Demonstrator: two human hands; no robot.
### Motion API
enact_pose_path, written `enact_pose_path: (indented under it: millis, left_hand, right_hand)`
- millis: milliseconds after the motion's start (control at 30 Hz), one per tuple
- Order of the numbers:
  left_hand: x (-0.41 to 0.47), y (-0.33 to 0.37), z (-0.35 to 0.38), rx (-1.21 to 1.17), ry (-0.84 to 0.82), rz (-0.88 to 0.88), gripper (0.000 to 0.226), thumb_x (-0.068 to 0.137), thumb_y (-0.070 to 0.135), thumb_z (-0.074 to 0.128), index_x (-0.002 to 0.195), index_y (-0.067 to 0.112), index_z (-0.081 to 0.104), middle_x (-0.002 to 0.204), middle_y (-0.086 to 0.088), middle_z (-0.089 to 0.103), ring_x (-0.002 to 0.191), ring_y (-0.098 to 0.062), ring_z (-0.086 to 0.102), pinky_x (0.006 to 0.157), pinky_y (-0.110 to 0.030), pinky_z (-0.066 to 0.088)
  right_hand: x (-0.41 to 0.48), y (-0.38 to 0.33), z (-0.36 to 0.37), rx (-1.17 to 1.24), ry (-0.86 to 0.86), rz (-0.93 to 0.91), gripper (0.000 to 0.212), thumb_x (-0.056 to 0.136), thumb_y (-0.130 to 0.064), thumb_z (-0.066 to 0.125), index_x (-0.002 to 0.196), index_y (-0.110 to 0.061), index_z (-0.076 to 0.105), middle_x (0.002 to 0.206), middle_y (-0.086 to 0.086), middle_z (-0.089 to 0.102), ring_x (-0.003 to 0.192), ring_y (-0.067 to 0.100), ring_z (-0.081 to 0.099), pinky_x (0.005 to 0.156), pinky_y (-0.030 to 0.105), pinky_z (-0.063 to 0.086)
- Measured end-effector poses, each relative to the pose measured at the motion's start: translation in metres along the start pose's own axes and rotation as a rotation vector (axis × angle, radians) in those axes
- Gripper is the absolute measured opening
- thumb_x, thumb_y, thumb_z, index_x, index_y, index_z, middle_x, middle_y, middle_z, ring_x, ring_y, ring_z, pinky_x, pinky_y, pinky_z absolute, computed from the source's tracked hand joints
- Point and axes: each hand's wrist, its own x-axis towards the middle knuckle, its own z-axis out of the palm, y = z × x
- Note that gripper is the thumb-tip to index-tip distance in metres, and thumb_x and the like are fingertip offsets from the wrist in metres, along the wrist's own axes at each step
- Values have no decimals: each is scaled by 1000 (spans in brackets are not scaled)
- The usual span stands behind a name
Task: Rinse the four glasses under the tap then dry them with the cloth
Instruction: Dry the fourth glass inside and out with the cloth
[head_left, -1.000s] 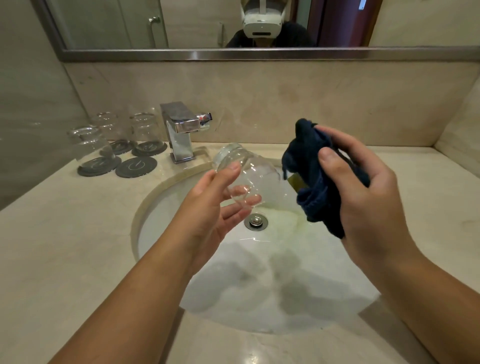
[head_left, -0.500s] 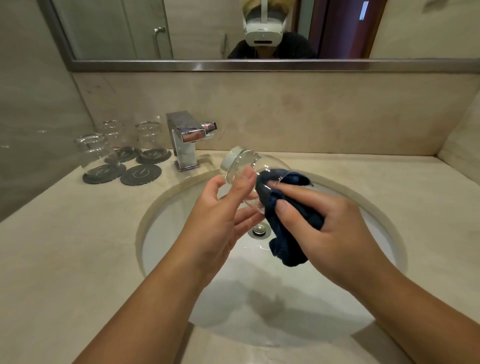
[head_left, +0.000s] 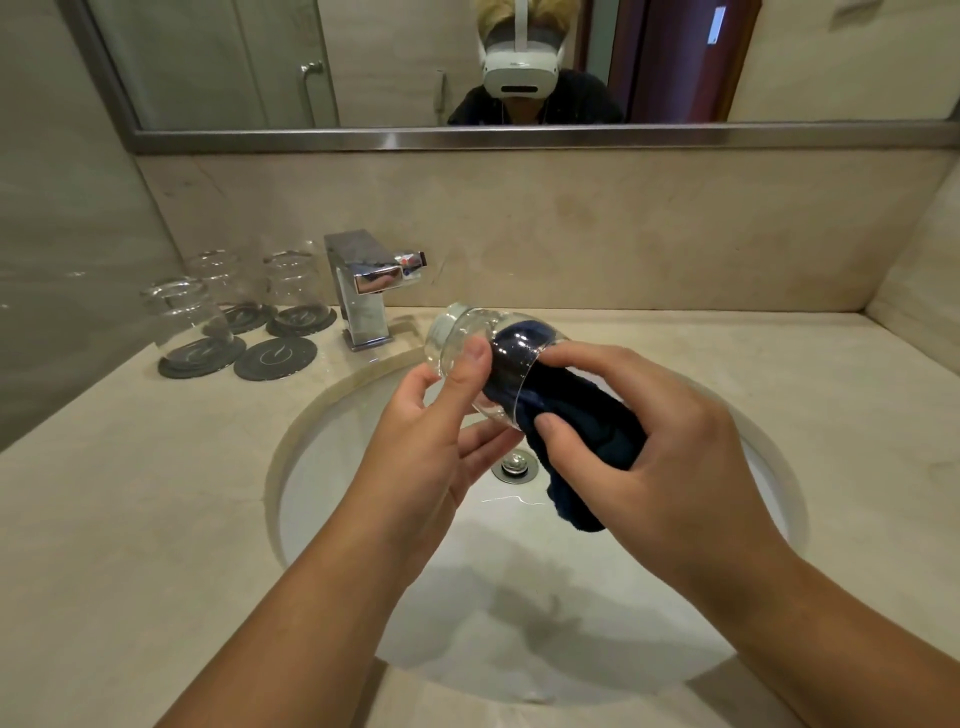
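- Our left hand (head_left: 431, 457) pinches a clear glass (head_left: 462, 338): the thumb presses on its upper wall and the other fingers curl beneath it.
- Our right hand (head_left: 660, 447) is clamped round a dark blue cloth (head_left: 587, 431). The fingers are curled and push one end into the mouth of the glass, and blue shows through the wall.
- The glass lies on its side in the air over the sink (head_left: 332, 452), near the back rim, with its base towards the tap (head_left: 363, 291) and its mouth towards our right hand.
- We see no water running from the tap.
- Three glasses (head_left: 293, 283) stand on dark coasters (head_left: 202, 356) at the back left corner of the counter (head_left: 130, 493), well apart from our hands. A fourth coaster (head_left: 275, 358) beside them is bare.
- We judge this to be the drying of the fourth glass, with its rinse done.
- We cannot tell whether the other three are dry, though their tidy row suggests they are finished.
- What seems left is to wipe this glass inside and out, then stand it on the bare coaster.
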Motion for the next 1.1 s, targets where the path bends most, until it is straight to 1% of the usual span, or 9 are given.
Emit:
enact_pose_path:
  millis: [133,267,467,533,600,700,867,1000,1100]
  left_hand:
    - [-1,0,0,3,-19,-15,69,86,54,76,141,14,62,121,-11,78,116,-38,75,100,-40,62]
    - [-2,-3,0,68,-78,17,70,82,48,78,142,18,56,118,-13,79,112,-34,77,96,-37,63]
    - [0,-8,-1,206,-85,141,84,67,55,88,139,27,55,118,-24,74,103,-30,79,92,-40,64]
    - [1,-9,-2,238,-80,174,91,62,62,89,139,28,55,115,-23,73,102,-33,78,98,-48,63]
    - [2,-10,-3,247,-82,205,98,50,73,95,134,38,58,108,-13,77,100,-26,80,97,-47,62]
    - [2,-8,-3,227,-97,216,75,38,82,92,106,68,64,107,3,79,100,-18,80,86,-33,62]
    - [3,-7,-9,238,-176,193,95,56,69,95,139,40,59,126,-4,76,116,-24,76,91,-31,61]
    - [1,-5,-11,282,-253,171,74,82,58,85,147,38,56,137,-5,72,131,-28,68,115,-51,51]
    - [0,-5,-9,367,-288,146,56,95,54,70,147,42,55,135,1,73,129,-21,68,112,-55,49]
  right_hand:
    - [0,4,3,32,-121,8,51,98,-20,64,146,-36,63,143,-23,64,111,0,70,95,41,61]
    - [1,1,1,44,-284,60,54,102,-23,50,150,-47,54,150,-31,55,108,-12,59,101,40,59]
    - [6,-7,-7,87,-465,153,69,85,-15,55,145,-50,58,104,-46,63,88,-10,67,83,15,50]
    - [8,-10,-9,154,-475,219,72,85,-8,61,142,-52,60,107,-38,70,75,-4,68,66,13,51]
    - [9,-13,-10,290,-506,340,73,88,-1,64,137,-56,62,91,-23,77,51,6,60,46,20,46]
    - [8,-17,-9,444,-504,463,67,86,-12,77,126,-65,64,92,1,80,53,25,58,43,29,42]
    - [6,-16,-9,718,-472,648,57,75,-20,77,119,-55,73,113,1,80,66,25,66,40,27,45]
    - [6,-17,-11,790,-442,707,52,74,-24,82,117,-52,75,118,-3,79,65,21,67,39,24,42]
    - [6,-19,-10,672,-390,686,53,79,-18,92,121,-46,74,108,-8,81,67,19,71,39,24,42]
